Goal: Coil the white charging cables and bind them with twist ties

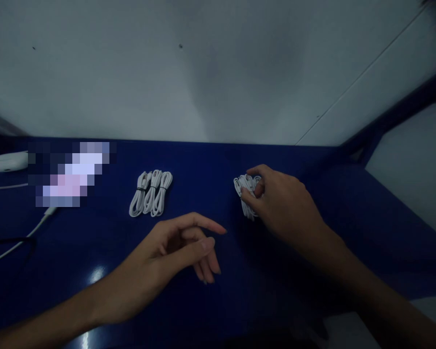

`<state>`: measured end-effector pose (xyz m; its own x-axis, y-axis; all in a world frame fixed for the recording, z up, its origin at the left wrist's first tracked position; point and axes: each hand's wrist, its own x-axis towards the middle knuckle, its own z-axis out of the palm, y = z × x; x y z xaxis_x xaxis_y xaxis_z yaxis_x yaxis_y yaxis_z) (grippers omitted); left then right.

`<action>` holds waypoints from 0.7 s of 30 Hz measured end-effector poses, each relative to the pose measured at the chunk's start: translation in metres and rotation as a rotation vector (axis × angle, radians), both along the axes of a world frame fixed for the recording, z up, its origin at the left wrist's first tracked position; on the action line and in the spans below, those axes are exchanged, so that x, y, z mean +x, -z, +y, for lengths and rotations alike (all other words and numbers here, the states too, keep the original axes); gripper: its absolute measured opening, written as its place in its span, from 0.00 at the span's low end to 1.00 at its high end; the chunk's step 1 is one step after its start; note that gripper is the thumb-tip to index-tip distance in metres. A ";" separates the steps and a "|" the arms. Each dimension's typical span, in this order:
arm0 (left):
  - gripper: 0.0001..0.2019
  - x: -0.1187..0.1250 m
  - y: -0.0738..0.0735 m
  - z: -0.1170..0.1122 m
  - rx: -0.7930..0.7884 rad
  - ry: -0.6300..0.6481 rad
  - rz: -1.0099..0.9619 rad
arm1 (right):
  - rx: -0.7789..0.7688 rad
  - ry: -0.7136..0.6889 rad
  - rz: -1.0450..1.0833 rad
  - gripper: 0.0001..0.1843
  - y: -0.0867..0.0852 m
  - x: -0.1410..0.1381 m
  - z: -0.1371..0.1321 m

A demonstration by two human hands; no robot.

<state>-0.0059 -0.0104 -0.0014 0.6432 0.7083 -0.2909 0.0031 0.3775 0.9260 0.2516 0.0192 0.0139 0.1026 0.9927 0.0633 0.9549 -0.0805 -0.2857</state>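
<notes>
Now, on a blue table (210,300), the right hand (279,203) closes its fingers around a white cable bundle (244,191) at centre right. The left hand (174,257) hovers nearer, loosely open, holding nothing. Three coiled cables (150,193) lie side by side to the left.
</notes>
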 end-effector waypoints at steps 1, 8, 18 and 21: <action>0.15 0.000 0.000 0.000 -0.002 0.002 0.002 | -0.005 0.003 -0.006 0.22 0.000 -0.001 0.000; 0.15 0.000 -0.003 -0.001 -0.005 0.019 0.018 | -0.027 0.021 -0.011 0.21 -0.002 0.001 0.002; 0.10 -0.008 -0.008 0.008 0.745 -0.180 0.428 | 0.010 0.037 0.042 0.30 -0.008 0.002 -0.001; 0.10 -0.018 -0.009 0.020 1.089 -0.479 0.707 | 0.025 0.023 0.073 0.30 -0.017 -0.007 -0.006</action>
